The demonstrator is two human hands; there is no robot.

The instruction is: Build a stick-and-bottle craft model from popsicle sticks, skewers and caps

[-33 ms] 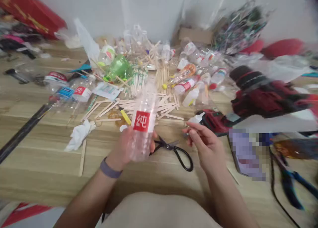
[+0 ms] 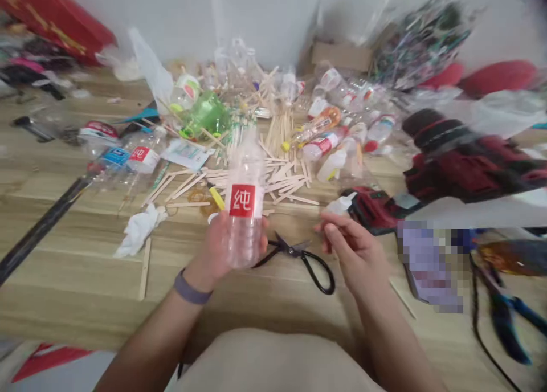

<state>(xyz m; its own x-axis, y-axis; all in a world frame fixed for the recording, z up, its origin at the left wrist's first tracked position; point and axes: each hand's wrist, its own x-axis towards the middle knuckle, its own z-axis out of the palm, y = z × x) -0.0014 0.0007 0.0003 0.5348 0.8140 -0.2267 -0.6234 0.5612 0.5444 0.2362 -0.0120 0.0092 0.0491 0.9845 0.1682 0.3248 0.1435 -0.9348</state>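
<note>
holding a clear plastic bottle (image 2: 243, 209) upright over the near middle of the wooden floor (image 2: 77, 278), my left hand (image 2: 222, 246) is wrapped round its lower half from behind; my right hand (image 2: 352, 249) hovers to the right of it, fingers loosely curled, and i cannot tell whether anything small is pinched in them. black scissors (image 2: 305, 261) lie on the boards between the two hands, blades pointing toward the bottle. risk, as i judge it: thin walls could buckle under a tight grip, and a hand dropping blind could land on the blades. scattered wooden sticks (image 2: 282, 178) beyond could roll underhand. legible writing: a red label on the bottle with one white character, "纯"; labels on the bottle pile (image 2: 337, 135) toward the far edge are too blurred to read.
</note>
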